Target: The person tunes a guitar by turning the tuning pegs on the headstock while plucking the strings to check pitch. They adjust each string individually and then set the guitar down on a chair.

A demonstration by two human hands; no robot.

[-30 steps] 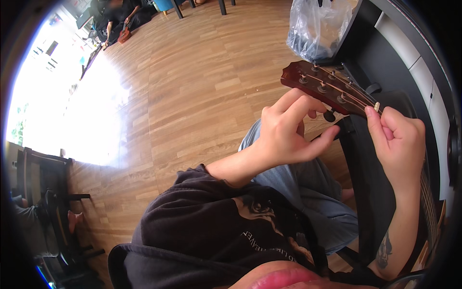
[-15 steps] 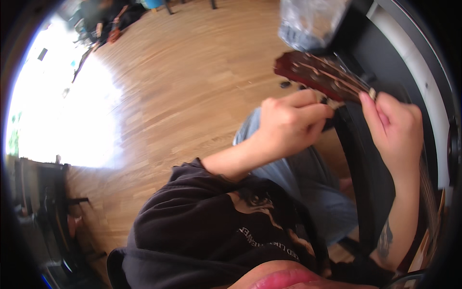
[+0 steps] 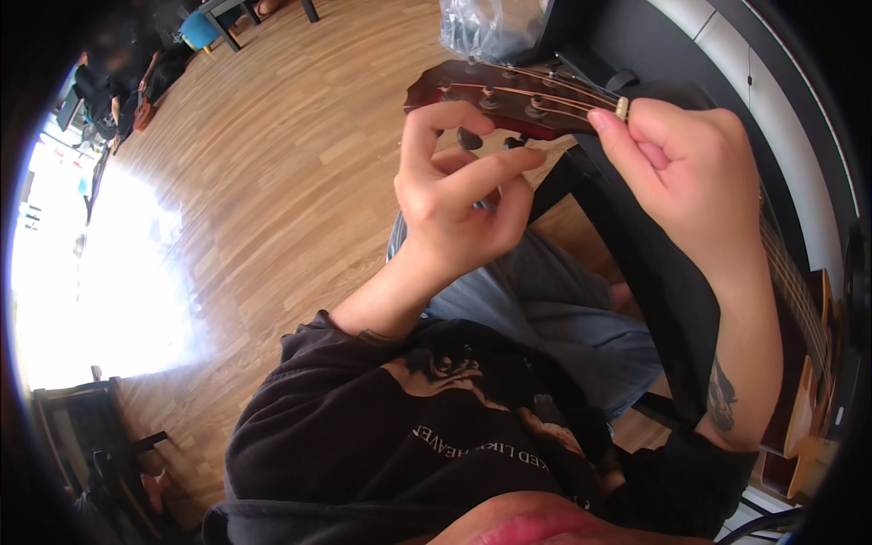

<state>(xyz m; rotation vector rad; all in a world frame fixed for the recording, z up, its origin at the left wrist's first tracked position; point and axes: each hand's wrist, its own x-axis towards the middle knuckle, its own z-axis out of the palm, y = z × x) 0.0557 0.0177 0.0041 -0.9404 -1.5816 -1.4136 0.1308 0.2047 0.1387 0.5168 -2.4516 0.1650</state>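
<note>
A dark red-brown guitar headstock (image 3: 500,95) with metal pegs and dark tuner knobs lies across the upper middle, strings running right to a pale nut (image 3: 620,109). My left hand (image 3: 459,191) hovers just below the headstock near the knobs, fingers apart and bent; whether a fingertip touches a knob is unclear. My right hand (image 3: 686,182) grips the neck at the nut, thumb up beside the strings. Behind my right forearm the strings (image 3: 799,300) continue toward the lower right, where the guitar's body is largely hidden.
Wooden flooring (image 3: 272,163) spreads to the left. A translucent plastic bag (image 3: 481,27) stands by black furniture (image 3: 609,45). At upper left sit a co-worker (image 3: 113,73) with a small guitar (image 3: 143,113) and a blue stool (image 3: 200,32). A black chair (image 3: 82,427) is at lower left.
The headstock and both hands have shifted up and left in the view. My left hand's fingers, bunched at the knobs half a second ago, are now more spread.
</note>
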